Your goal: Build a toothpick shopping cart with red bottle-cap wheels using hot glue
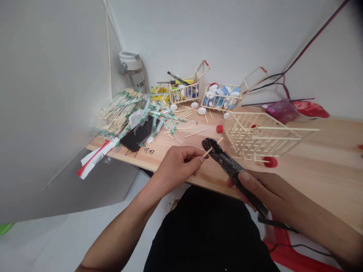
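Note:
My left hand (181, 166) pinches a thin wooden stick (208, 152) between thumb and fingers. The stick's far part lies across the jaws of a dark cutting tool, which looks like pruning shears (227, 162). Around its black handles my right hand (258, 187) is wrapped. Just beyond the shears stands a small shopping cart (261, 132) built of wooden sticks. A red bottle cap (270, 162) sits at its lower front corner, and another red cap (219, 129) is at its left.
Two more stick carts, one with blue and white caps (222, 96) and one with pens (181, 81), stand by the wall. Packaged sticks (119, 111), a black phone (138, 134) and a bottle (132, 70) are at the left. Loose sticks (184, 113) lie mid-table.

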A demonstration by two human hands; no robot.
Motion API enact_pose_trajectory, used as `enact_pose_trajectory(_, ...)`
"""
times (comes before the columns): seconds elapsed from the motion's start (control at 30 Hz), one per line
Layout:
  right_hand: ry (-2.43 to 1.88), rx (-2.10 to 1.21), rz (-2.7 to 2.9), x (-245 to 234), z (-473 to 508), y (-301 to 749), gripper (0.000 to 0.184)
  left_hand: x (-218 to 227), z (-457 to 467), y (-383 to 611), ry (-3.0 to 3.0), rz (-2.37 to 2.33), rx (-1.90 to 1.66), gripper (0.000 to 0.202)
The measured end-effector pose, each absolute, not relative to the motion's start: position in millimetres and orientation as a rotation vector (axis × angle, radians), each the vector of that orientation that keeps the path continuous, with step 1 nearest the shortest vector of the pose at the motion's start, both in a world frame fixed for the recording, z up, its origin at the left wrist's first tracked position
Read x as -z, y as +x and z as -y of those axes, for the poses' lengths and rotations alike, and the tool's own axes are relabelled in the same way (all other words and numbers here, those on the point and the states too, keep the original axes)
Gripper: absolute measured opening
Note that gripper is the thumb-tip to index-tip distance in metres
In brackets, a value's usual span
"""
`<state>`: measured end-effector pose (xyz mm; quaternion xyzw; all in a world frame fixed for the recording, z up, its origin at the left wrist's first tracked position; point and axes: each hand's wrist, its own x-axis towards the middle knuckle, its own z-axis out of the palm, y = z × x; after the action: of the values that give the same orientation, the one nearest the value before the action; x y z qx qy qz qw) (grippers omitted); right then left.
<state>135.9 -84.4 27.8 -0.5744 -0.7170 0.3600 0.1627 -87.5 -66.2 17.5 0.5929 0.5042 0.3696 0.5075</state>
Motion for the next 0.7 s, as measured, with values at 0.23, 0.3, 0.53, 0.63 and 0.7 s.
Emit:
enact_pose_trajectory(0.23,-1.606,-0.993,2.230,-29.0,78.6,135.2,0.052,-17.6,66.1,-87.4,1.473,-1.228,-0.860,0.020)
enact_pose_trajectory(0.3,-1.604,-1.022,2.229,-26.2,77.4,136.4,0.053,-18.1,66.0,-87.4,1.471,-1.230,-0.854,0.020)
enact_pose_trajectory(0.53,-1.550,-0.940,2.262,-16.2,75.0,136.1,0.049,-16.5,65.0,-86.8,1.476,-1.233,-0.861,0.019)
enact_pose_trajectory(0.63,-1.493,-0.841,2.265,-12.2,71.3,132.4,0.049,-14.1,62.8,-87.8,1.478,-1.233,-0.875,0.019)
enact_pose_trajectory(0.7,-1.485,-0.808,2.274,-10.5,68.4,129.5,0.049,-12.5,61.1,-89.2,1.465,-1.245,-0.883,0.019)
